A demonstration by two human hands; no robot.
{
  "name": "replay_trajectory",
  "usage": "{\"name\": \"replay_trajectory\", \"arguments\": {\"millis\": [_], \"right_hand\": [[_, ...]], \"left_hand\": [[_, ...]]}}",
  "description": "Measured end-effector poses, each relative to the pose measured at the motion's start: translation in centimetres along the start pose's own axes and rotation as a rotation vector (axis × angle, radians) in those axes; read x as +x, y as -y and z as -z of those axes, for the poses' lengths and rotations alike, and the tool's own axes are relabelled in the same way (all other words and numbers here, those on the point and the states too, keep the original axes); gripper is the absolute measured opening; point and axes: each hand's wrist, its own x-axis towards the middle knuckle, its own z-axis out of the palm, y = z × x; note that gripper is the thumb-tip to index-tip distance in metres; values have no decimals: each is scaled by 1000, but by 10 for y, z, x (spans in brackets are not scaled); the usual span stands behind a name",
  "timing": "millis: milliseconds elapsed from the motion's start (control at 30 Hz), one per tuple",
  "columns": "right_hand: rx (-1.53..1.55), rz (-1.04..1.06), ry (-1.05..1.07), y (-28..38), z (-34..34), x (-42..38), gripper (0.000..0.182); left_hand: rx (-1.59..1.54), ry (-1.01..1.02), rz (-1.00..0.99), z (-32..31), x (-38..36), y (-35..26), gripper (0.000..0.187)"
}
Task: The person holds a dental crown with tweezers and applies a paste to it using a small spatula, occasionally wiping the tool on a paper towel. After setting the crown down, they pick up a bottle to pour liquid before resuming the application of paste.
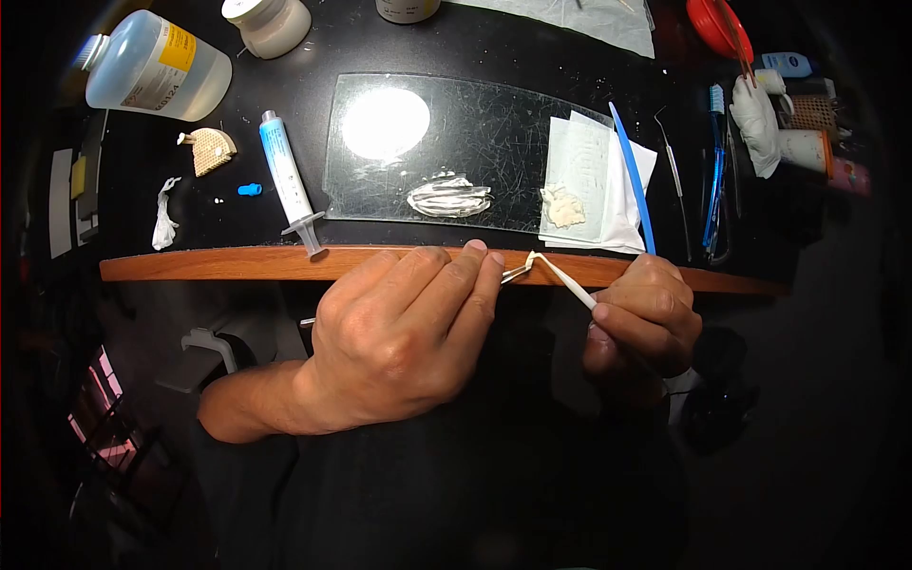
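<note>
My left hand [399,323] is closed in a pinch on thin metal tweezers [515,275], most of them hidden by the fingers. At their tips sits a small off-white piece [531,257], too small to identify. My right hand [648,318] grips a slim white stick-like tool [573,287], its bent tip touching or nearly touching that piece. Both hands are at the table's wooden front edge [228,262]. Beyond them lies a scratched glass slab [456,123] with a smeared whitish paste [450,198]. Cream paste [563,209] sits on a paper pad [573,152].
Left of the slab lie a syringe [288,171], a blue cap [250,190] and a beige model piece [212,152]. A large bottle [157,71] and a white jar [269,24] stand behind. To the right are a blue stick [632,176], a probe [673,166] and a toothbrush [714,171].
</note>
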Motion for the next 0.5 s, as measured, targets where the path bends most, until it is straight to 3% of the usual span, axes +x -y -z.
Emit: {"name": "replay_trajectory", "arguments": {"millis": [500], "right_hand": [[11,8,-7,1,-1,0,18]], "left_hand": [[-3,12,6,1,1,0,22]]}}
